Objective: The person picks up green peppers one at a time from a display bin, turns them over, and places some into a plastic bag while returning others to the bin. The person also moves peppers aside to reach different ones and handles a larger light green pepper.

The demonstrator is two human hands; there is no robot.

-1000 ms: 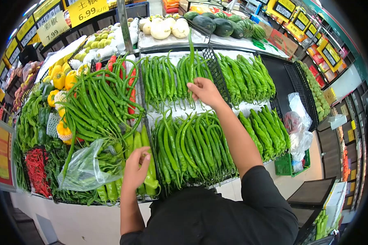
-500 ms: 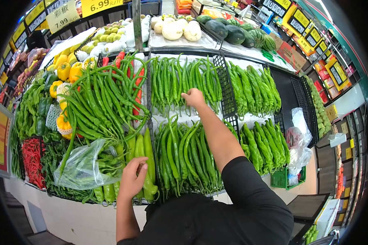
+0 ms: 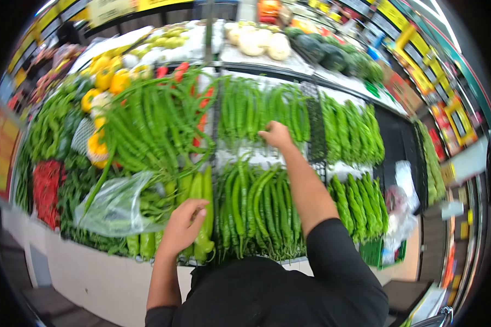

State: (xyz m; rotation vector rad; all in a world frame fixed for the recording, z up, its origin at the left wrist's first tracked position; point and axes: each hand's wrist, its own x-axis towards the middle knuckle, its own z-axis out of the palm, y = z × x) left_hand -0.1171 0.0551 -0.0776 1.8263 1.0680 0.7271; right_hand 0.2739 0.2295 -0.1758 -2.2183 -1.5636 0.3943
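Observation:
My right hand (image 3: 278, 134) is at the lower ends of the back row of long green peppers (image 3: 245, 106), its thumb and fingers pinched together. Whatever is between them is too blurred to make out. Below it lies a front row of long green peppers (image 3: 256, 207), side by side, stems and tips lengthwise. My left hand (image 3: 184, 226) hovers over pale green peppers (image 3: 193, 188), fingers loosely bent and thumb apart, with nothing in it. Left of that hand is a clear plastic bag (image 3: 114, 204), close to a big loose heap of long green peppers (image 3: 147, 122).
Wrinkled green peppers (image 3: 352, 128) fill the crates to the right, past a black divider (image 3: 317, 122). Red chillies (image 3: 47, 191) and yellow bell peppers (image 3: 120, 82) are on the left. White melons (image 3: 262, 43) and watermelons (image 3: 333, 57) stand behind. Plastic bags (image 3: 401, 210) hang at right.
The whole view has shifted to the right and blurred as my head turned. Both hands stay over nearly the same peppers, with little visible change in their shape.

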